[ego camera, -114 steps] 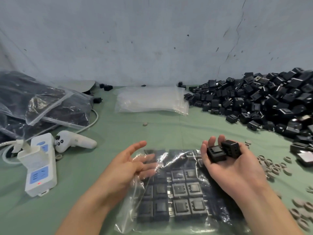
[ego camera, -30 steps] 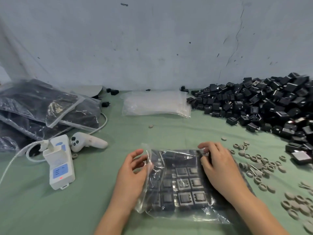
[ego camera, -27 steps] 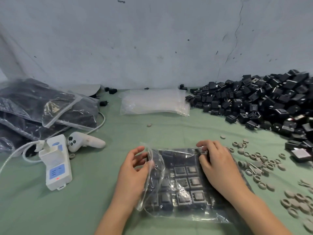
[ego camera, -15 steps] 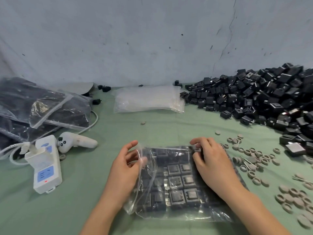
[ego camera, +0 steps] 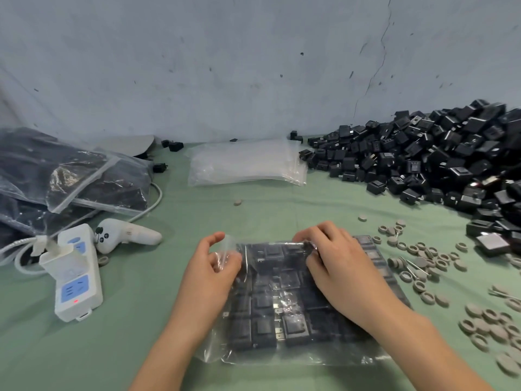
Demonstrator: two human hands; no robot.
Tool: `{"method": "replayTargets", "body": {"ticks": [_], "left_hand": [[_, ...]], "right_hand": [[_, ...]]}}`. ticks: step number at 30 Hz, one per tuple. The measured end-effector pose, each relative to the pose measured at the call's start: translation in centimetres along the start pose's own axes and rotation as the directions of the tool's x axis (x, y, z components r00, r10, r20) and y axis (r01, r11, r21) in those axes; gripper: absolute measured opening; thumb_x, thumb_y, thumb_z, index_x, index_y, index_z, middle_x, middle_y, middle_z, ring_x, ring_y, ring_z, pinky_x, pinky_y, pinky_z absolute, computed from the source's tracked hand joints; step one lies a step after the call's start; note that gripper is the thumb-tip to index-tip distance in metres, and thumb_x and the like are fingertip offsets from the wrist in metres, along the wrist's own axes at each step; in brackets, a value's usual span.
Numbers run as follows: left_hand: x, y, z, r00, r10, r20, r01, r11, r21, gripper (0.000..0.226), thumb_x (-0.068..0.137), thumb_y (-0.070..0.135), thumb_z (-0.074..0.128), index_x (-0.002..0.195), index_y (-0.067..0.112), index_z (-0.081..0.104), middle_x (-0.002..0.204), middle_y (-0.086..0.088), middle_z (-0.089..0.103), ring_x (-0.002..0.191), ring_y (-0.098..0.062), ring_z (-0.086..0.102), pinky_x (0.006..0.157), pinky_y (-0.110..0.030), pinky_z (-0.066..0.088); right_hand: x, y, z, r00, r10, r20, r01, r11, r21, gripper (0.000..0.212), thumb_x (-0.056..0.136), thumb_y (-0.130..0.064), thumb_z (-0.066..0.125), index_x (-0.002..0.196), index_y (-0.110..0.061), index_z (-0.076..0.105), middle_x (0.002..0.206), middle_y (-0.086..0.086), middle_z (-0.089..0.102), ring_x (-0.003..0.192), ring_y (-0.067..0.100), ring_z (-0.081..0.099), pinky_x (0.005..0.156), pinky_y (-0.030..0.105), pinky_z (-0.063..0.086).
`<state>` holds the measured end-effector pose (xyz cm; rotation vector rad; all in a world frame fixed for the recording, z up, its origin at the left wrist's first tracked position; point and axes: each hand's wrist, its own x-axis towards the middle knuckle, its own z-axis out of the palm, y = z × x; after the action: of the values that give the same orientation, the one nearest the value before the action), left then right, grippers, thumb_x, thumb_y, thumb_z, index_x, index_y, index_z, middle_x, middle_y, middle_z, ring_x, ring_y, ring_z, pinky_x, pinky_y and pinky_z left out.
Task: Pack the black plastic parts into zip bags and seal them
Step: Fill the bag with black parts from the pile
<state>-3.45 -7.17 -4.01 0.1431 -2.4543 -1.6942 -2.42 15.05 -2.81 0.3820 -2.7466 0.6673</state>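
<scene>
left hand (ego camera: pixel 211 275) 1 | right hand (ego camera: pixel 338 266) 1 | zip bag (ego camera: pixel 282 356) being filled 1 | filled bags (ego camera: pixel 64 176) at least 2 | empty-bag stack (ego camera: pixel 245 163) 1 | power strip (ego camera: pixel 76 277) 1 | controller (ego camera: pixel 127 235) 1 | loose black parts (ego camera: pixel 423 165) uncountable | grey rings (ego camera: pixel 423 258) dozens

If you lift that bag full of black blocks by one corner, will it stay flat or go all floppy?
Probably floppy: the zip bag is thin, crinkled film. It likely sags, since many black parts fill it in rows. They'd probably slide into a heap.

No legible text anywhere, white power strip (ego camera: pixel 79 289) with blue panels, markings there too small to read
</scene>
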Motion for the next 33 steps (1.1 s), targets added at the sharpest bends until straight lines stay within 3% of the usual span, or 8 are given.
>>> {"method": "replayTargets", "body": {"ticks": [5, 8, 12, 17, 21, 25, 29, 33], "left_hand": [[0.4, 0.1, 0.1, 0.999, 0.039, -0.020, -0.036, 0.991, 0.132, 0.037, 0.093, 0.026, 0.063, 0.127, 0.030, 0.051, 0.064, -0.001, 0.063, 0.047, -0.002, 0.050, 0.052, -0.021, 0.042], [0.2, 0.4, 0.2, 0.999, 0.029, 0.042, -0.031, 0.998, 0.061, 0.038, 0.094, 0.016, 0.061, 0.127, 0.032, 0.051, 0.063, 0.001, 0.065, 0.046, -0.003, 0.047, 0.048, -0.013, 0.039], [0.5, 0.6, -0.2, 0.991, 0.007, 0.130, -0.008, 1.000, 0.003, 0.036, 0.097, 0.010, 0.055, 0.126, 0.031, 0.055, 0.060, -0.001, 0.063, 0.050, -0.006, 0.048, 0.045, -0.016, 0.040], [0.9, 1.1, -0.8, 0.981, -0.033, 0.193, 0.042, 0.998, -0.046, 0.038, 0.096, 0.003, 0.053, 0.124, 0.028, 0.057, 0.050, 0.012, 0.061, 0.043, -0.004, 0.049, 0.045, -0.013, 0.040], [0.7, 1.4, -0.4, 0.960, -0.010, 0.279, 0.028, 0.998, -0.064, 0.039, 0.097, 0.001, 0.049, 0.126, 0.027, 0.056, 0.060, 0.015, 0.068, 0.041, -0.005, 0.045, 0.044, -0.015, 0.040], [0.9, 1.5, -0.8, 0.968, -0.015, 0.251, 0.033, 0.997, -0.070, 0.036, 0.096, 0.007, 0.051, 0.121, 0.032, 0.059, 0.055, 0.010, 0.063, 0.044, -0.006, 0.048, 0.047, -0.015, 0.042], [1.8, 1.0, -1.3, 0.981, -0.094, 0.170, 0.122, 0.978, -0.168, 0.033, 0.096, 0.001, 0.048, 0.115, 0.025, 0.059, 0.087, 0.003, 0.076, 0.057, -0.008, 0.059, 0.052, -0.022, 0.050], [1.9, -0.1, -1.1, 0.977, -0.181, 0.115, 0.194, 0.975, -0.107, 0.028, 0.093, 0.005, 0.052, 0.117, 0.019, 0.057, 0.068, -0.002, 0.065, 0.051, -0.009, 0.057, 0.053, -0.030, 0.049]], "right_hand": [[-0.1, -1.1, 0.8, 0.987, -0.120, 0.106, 0.126, 0.991, -0.048, 0.038, 0.101, -0.019, 0.042, 0.134, -0.036, 0.046, 0.133, -0.014, 0.039, 0.123, 0.011, 0.037, 0.107, 0.026, 0.034], [0.0, -1.5, 1.2, 0.981, -0.145, 0.131, 0.155, 0.986, -0.062, 0.039, 0.102, -0.020, 0.041, 0.137, -0.037, 0.043, 0.138, -0.013, 0.036, 0.126, 0.013, 0.035, 0.111, 0.026, 0.030], [0.2, -2.0, 1.3, 0.976, -0.167, 0.142, 0.177, 0.982, -0.060, 0.038, 0.102, -0.020, 0.042, 0.137, -0.037, 0.044, 0.139, -0.013, 0.036, 0.126, 0.013, 0.037, 0.110, 0.026, 0.030], [0.2, -2.3, 1.4, 0.976, -0.168, 0.140, 0.175, 0.984, -0.042, 0.037, 0.103, -0.020, 0.042, 0.136, -0.037, 0.044, 0.137, -0.013, 0.038, 0.123, 0.014, 0.039, 0.109, 0.026, 0.032], [0.0, -2.6, 1.7, 0.969, -0.197, 0.149, 0.203, 0.979, -0.026, 0.039, 0.101, -0.017, 0.043, 0.135, -0.037, 0.044, 0.137, -0.010, 0.039, 0.125, 0.011, 0.036, 0.117, 0.031, 0.026], [-0.1, -2.3, 1.7, 0.966, -0.210, 0.149, 0.215, 0.977, -0.016, 0.039, 0.102, -0.019, 0.042, 0.137, -0.036, 0.043, 0.137, -0.011, 0.039, 0.125, 0.009, 0.036, 0.114, 0.028, 0.028], [0.0, -1.9, 1.3, 0.973, -0.188, 0.132, 0.188, 0.982, 0.010, 0.040, 0.102, -0.021, 0.041, 0.140, -0.037, 0.043, 0.136, -0.013, 0.039, 0.123, 0.011, 0.042, 0.104, 0.026, 0.039], [0.1, -1.6, 1.0, 0.984, -0.163, 0.073, 0.164, 0.986, -0.007, 0.040, 0.100, -0.023, 0.037, 0.137, -0.037, 0.044, 0.134, -0.013, 0.041, 0.119, 0.012, 0.045, 0.107, 0.027, 0.038]]}}
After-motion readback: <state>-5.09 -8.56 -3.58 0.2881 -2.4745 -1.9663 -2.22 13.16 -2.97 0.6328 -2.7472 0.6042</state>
